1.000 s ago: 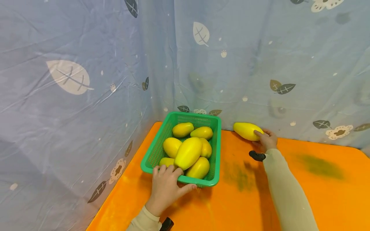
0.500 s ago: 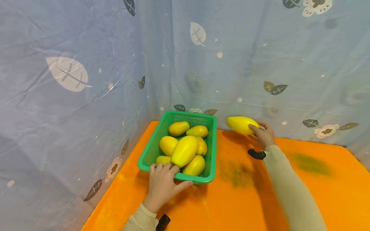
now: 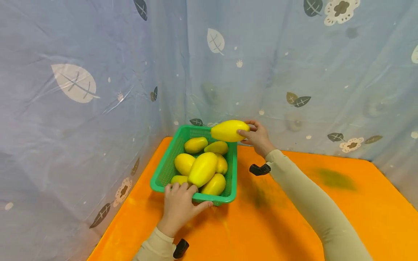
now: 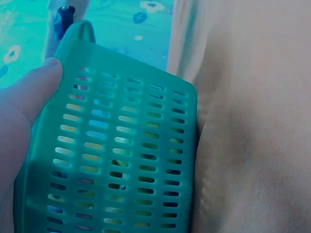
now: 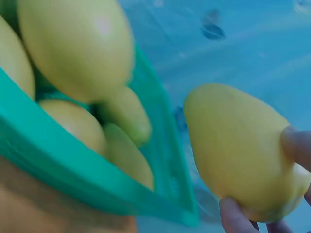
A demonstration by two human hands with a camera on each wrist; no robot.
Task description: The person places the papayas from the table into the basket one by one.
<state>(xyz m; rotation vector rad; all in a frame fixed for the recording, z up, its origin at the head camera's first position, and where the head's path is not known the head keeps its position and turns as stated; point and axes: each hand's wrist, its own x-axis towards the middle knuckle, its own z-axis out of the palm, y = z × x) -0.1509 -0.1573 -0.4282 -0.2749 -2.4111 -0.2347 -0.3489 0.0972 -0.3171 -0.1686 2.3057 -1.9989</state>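
My right hand (image 3: 258,138) holds a yellow mango (image 3: 229,131) by one end, thumb on the near side and fingers beyond. The fruit is raised over the back right corner of a green plastic basket (image 3: 232,181). In the right wrist view the held mango (image 5: 238,150) appears just outside the basket wall (image 5: 92,160). Several more mangoes lie in the basket, and one large mango (image 3: 203,169) rests on top of the others. My left hand (image 3: 179,206) grips the basket's near rim, fingers over the edge. From the left wrist, the thumb (image 4: 41,85) shows against the slotted wall (image 4: 116,145).
The basket stands on an orange tabletop (image 3: 287,217) in its back left part. Blue patterned sheets (image 3: 254,72) rise close behind and to the left of it. A greenish stain (image 3: 336,178) marks the table on the right.
My right hand has lifted the mango from the table at the back and carried it left, over the basket's corner. The left hand keeps its grip on the rim.
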